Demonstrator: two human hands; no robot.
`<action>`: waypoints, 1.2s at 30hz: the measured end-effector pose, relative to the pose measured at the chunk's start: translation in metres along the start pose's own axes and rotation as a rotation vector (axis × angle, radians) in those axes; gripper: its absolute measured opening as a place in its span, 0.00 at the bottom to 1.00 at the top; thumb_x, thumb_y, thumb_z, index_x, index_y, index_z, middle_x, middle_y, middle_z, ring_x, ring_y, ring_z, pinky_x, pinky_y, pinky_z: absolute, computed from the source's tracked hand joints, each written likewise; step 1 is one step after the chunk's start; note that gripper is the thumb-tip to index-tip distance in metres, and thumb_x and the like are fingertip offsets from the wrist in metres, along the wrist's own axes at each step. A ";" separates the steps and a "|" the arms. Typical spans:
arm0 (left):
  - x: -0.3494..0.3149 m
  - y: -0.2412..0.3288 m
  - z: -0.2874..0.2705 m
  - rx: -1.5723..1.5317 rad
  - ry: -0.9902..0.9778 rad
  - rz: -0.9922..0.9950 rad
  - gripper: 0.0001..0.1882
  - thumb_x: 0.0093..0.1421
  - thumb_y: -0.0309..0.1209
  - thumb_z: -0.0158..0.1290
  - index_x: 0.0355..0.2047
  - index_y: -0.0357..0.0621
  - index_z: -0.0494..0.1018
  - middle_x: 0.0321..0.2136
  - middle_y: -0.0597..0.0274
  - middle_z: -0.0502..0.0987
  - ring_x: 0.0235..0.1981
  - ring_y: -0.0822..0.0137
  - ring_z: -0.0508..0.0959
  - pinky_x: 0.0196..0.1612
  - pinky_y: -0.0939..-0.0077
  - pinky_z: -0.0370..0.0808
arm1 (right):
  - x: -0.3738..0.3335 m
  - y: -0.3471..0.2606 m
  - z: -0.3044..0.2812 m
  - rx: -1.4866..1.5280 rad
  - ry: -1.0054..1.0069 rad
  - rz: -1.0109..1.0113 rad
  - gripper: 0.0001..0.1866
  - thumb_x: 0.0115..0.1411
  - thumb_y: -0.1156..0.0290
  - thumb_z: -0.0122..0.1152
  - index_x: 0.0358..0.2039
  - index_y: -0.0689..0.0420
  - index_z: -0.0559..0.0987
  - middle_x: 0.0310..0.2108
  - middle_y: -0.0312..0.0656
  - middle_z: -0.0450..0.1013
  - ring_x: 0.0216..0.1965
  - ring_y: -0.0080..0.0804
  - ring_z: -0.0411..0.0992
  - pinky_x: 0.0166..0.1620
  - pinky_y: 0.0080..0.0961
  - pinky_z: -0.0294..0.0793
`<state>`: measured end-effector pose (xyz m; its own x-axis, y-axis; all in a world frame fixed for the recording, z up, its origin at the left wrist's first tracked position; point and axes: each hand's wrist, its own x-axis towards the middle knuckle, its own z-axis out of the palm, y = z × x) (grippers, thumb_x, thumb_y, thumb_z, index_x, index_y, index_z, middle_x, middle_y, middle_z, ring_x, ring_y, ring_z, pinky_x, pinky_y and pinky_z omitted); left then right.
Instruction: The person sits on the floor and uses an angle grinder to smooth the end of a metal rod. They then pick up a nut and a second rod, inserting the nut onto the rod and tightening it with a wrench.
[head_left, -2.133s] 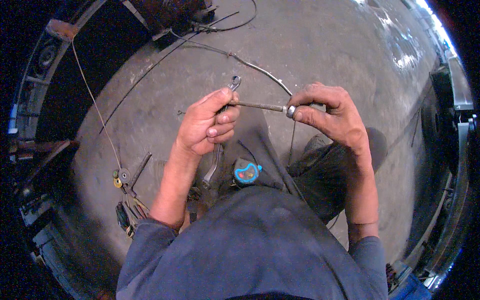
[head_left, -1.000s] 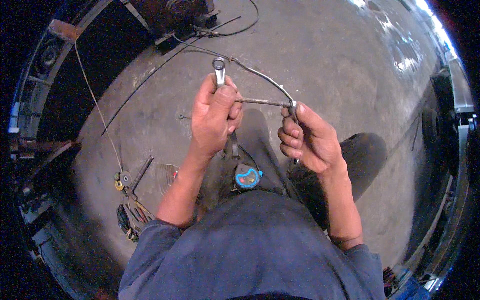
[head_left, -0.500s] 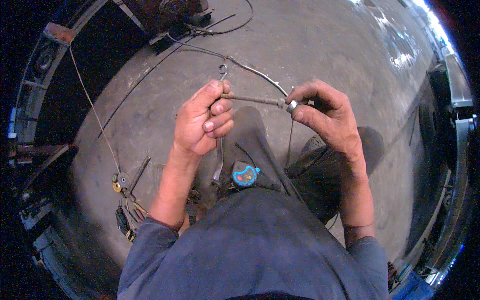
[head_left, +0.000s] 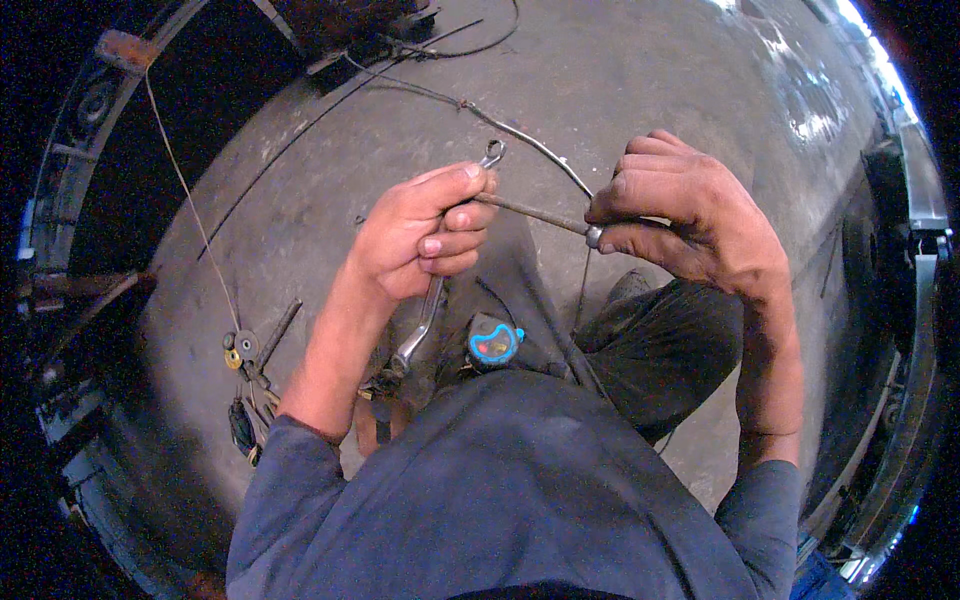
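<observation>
My left hand (head_left: 420,235) is closed around a ring spanner (head_left: 424,325) and one end of a long, dull threaded rod (head_left: 540,214). The spanner's upper ring shows above the fingers and its lower end slants toward my lap. From that fist the rod runs rightward, tilting slightly down. At its far end my right hand (head_left: 695,215) pinches a small shiny nut (head_left: 593,237) between thumb and fingers. Whether the nut is threaded onto the rod or only held against its tip is partly hidden by the fingers.
A round black item with a blue rim (head_left: 495,343) lies at my lap. Washers (head_left: 240,345) and hand tools (head_left: 248,425) sit on the floor to the left. A dark cable (head_left: 530,147) curves across the floor ahead. A thin cord (head_left: 180,180) hangs at the left.
My right hand has turned over the nut, its fingers now curled more tightly over the rod's end. Both hands shifted slightly right in view, and the spanner has tilted.
</observation>
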<state>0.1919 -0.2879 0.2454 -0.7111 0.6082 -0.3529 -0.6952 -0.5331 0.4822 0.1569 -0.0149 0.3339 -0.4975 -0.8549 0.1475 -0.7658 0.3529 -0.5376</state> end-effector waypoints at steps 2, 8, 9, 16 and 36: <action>0.003 -0.003 0.001 -0.025 -0.019 0.066 0.08 0.71 0.35 0.44 0.39 0.45 0.68 0.19 0.76 0.64 0.11 0.86 0.56 0.13 0.88 0.52 | -0.002 0.004 0.006 0.131 0.053 0.019 0.08 0.56 0.67 0.65 0.32 0.57 0.77 0.28 0.39 0.74 0.32 0.39 0.72 0.37 0.33 0.70; 0.018 -0.014 0.016 0.137 0.106 0.529 0.09 0.70 0.36 0.46 0.42 0.45 0.67 0.19 0.73 0.63 0.12 0.83 0.57 0.13 0.86 0.53 | -0.011 0.014 0.081 1.318 0.576 0.504 0.13 0.65 0.61 0.59 0.38 0.58 0.74 0.23 0.33 0.68 0.25 0.22 0.65 0.29 0.21 0.66; 0.020 -0.015 0.016 0.248 0.147 0.617 0.08 0.69 0.36 0.46 0.41 0.46 0.67 0.20 0.72 0.63 0.13 0.82 0.57 0.14 0.86 0.55 | -0.011 0.007 0.099 1.703 0.588 0.500 0.14 0.66 0.58 0.57 0.41 0.56 0.72 0.22 0.31 0.64 0.23 0.21 0.61 0.27 0.20 0.62; 0.013 -0.029 -0.002 0.302 0.105 0.580 0.08 0.69 0.35 0.47 0.40 0.46 0.66 0.22 0.70 0.64 0.15 0.82 0.58 0.17 0.85 0.58 | -0.030 -0.013 0.119 1.924 0.538 0.571 0.14 0.68 0.58 0.53 0.42 0.56 0.72 0.22 0.34 0.63 0.23 0.23 0.59 0.23 0.21 0.59; 0.000 -0.018 -0.024 -0.141 -0.015 0.168 0.10 0.71 0.36 0.43 0.42 0.43 0.69 0.18 0.75 0.64 0.11 0.85 0.55 0.13 0.87 0.51 | -0.006 -0.005 0.034 0.075 0.266 0.101 0.08 0.54 0.67 0.66 0.33 0.54 0.79 0.28 0.39 0.73 0.35 0.41 0.71 0.42 0.34 0.67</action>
<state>0.2017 -0.2920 0.2176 -0.8175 0.5117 -0.2643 -0.5753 -0.7044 0.4157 0.1778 -0.0244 0.3080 -0.6662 -0.6839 0.2974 -0.6800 0.3933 -0.6188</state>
